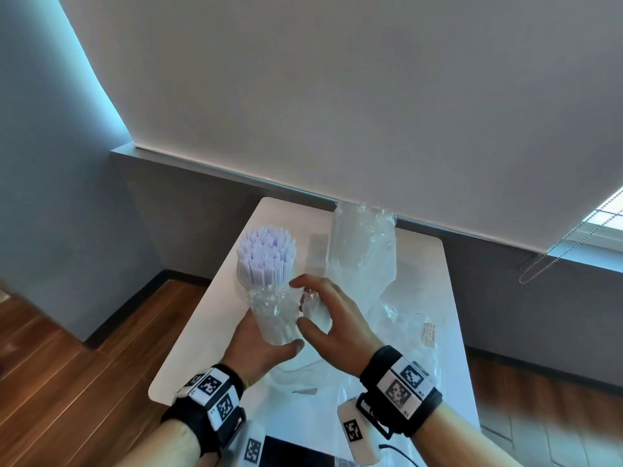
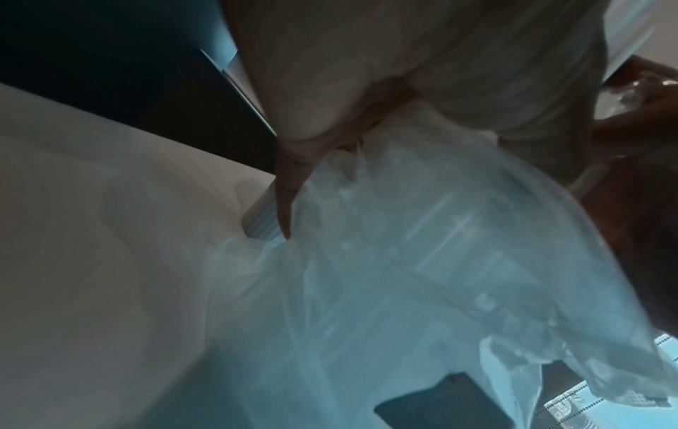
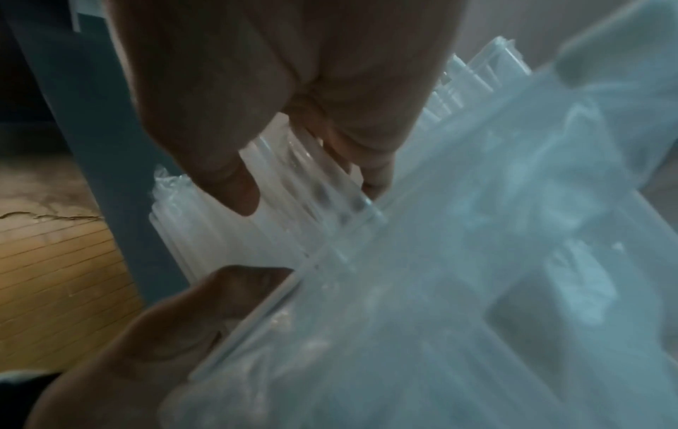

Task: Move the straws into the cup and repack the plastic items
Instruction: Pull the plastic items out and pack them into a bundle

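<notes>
because the white straws (image 1: 266,256) already stand bunched upright in a clear cup (image 1: 243,278) at the far left of the white table (image 1: 451,298), i judge that the first part of the task is done and the repacking is in hand. nearer to the person, the left hand (image 1: 259,348) holds a clear plastic sleeve (image 1: 274,315) from below, thumb curled across its lower end; probably it is kept upright and off the table so the crumpled open top stays reachable. inside are thin pale, tube-like pieces, but the film blurs them, so i cannot tell exactly what they are. the right hand (image 1: 332,320) is just beside the sleeve with the fingers spread and bent around a small crinkled piece of clear plastic (image 1: 312,306); whether it really pinches it i cannot tell. behind stands a taller wrinkled bag (image 1: 362,244) with something clear and round in it, and loose glossy film (image 1: 397,332) lies over the table's right part, with a small paper label (image 1: 428,334) on it. all the plastic looks thin, soft and slippery.
</notes>
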`<state>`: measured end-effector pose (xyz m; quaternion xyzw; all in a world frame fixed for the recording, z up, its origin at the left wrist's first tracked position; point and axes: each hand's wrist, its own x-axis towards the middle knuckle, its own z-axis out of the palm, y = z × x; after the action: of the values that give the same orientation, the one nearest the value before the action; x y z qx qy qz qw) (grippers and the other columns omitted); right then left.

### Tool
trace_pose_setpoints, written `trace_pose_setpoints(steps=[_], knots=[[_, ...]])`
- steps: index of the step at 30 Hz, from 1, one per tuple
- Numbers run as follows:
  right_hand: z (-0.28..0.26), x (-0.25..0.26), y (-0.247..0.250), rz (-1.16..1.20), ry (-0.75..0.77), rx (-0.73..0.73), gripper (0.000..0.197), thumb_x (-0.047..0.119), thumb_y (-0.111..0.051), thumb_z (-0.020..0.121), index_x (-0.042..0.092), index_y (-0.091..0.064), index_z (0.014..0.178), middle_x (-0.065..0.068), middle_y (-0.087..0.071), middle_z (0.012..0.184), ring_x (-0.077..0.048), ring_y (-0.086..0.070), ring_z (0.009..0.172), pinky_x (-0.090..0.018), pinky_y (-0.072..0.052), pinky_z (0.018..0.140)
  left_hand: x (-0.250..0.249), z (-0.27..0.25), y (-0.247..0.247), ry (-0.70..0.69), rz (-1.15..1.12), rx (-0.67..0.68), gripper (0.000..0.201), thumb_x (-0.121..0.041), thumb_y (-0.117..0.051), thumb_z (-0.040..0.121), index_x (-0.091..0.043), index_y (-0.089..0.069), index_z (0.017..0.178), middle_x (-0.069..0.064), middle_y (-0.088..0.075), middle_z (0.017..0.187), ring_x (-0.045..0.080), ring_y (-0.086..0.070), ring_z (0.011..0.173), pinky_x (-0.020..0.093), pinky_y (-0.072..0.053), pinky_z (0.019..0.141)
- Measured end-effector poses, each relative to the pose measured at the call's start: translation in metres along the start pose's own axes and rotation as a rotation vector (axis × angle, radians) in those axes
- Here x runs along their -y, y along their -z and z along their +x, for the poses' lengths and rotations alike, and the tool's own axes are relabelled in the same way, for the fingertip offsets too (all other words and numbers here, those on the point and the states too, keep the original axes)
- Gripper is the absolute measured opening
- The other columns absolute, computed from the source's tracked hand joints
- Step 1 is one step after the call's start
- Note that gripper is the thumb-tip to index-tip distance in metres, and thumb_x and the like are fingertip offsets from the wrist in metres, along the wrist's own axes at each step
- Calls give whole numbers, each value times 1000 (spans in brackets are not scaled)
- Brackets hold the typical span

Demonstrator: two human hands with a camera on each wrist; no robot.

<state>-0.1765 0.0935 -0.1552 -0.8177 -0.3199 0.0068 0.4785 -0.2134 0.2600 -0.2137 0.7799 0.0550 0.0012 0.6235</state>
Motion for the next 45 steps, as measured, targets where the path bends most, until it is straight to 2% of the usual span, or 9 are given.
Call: trace_pose_setpoints(steps=[6, 11, 15, 19, 23, 28, 38, 42, 45], knots=[[-9, -2, -5, 21, 7, -30, 34, 9, -77, 76, 18, -63, 106, 13, -61, 102, -5, -58, 99, -13, -41, 87, -4, -9, -6, 1, -81, -10, 56, -21, -88, 58, -35, -59, 103, -30, -68, 98, -7, -65, 96, 10, -49, 74], [-8, 0, -4, 8, -39, -92, 24, 13, -78, 76, 18, -61, 92, 16, -60, 86, -4, -59, 84, -10, -40, 77, -4, -8, -3, 16, -105, -12, 59, -41, -84, 51, -32, -63, 105, -16, -71, 104, 4, -67, 100, 22, -51, 85], [-7, -2, -3, 11, -28, -91, 25, 8, -75, 78, 22, -65, 96, 15, -61, 87, -8, -61, 85, -12, -42, 79, 3, -5, -3, 36, -101, -18, 61, -32, -88, 52, -31, -64, 109, -10, -71, 107, 8, -66, 103, 33, -52, 92], [-9, -4, -4, -19, 1, -102, 19, 5, -74, 77, 18, -66, 87, 15, -60, 86, -3, -61, 83, -10, -42, 78, 4, -5, -6, 52, -85, -24, 67, -39, -87, 50, -27, -63, 111, -9, -72, 106, 7, -67, 101, 32, -53, 91], [-9, -5, -5, 45, -112, -119, 23, 4, -69, 78, 25, -60, 86, 10, -71, 89, -8, -68, 87, -22, -53, 79, 6, -5, -5, 57, -66, -26, 60, -32, -88, 54, -33, -64, 109, -10, -71, 109, 7, -65, 104, 30, -51, 91], [-3, -11, 2, -93, 17, -230, 24, 0, -64, 83, 17, -64, 100, 8, -67, 91, -2, -63, 84, -12, -47, 75, 3, -2, -2, 85, 3, -28, 64, -19, -90, 65, -25, -56, 120, -12, -62, 114, 3, -57, 106, 20, -43, 87], [-5, -24, -2, -101, -98, -276, 16, 24, -76, 84, 20, -61, 91, 12, -65, 84, -2, -60, 80, -7, -40, 73, 11, -3, -7, 144, 2, -43, 81, -46, -85, 48, -27, -56, 121, -9, -65, 115, 11, -61, 108, 31, -49, 92], [10, -9, 25, 6, -78, -317, 20, 25, -75, 85, 29, -58, 95, 11, -67, 85, -10, -68, 79, -22, -53, 76, 9, -1, -7, 130, 55, -65, 64, -22, -90, 64, -30, -50, 114, -23, -57, 105, -7, -53, 97, 19, -42, 86], [33, 15, 58, 147, -28, -378, 20, 18, -75, 84, 26, -59, 94, 9, -65, 85, -23, -70, 75, -47, -59, 72, 11, 0, -6, 109, 70, -53, 63, -22, -90, 64, -28, -54, 116, -18, -61, 107, -2, -57, 101, 18, -42, 84]])
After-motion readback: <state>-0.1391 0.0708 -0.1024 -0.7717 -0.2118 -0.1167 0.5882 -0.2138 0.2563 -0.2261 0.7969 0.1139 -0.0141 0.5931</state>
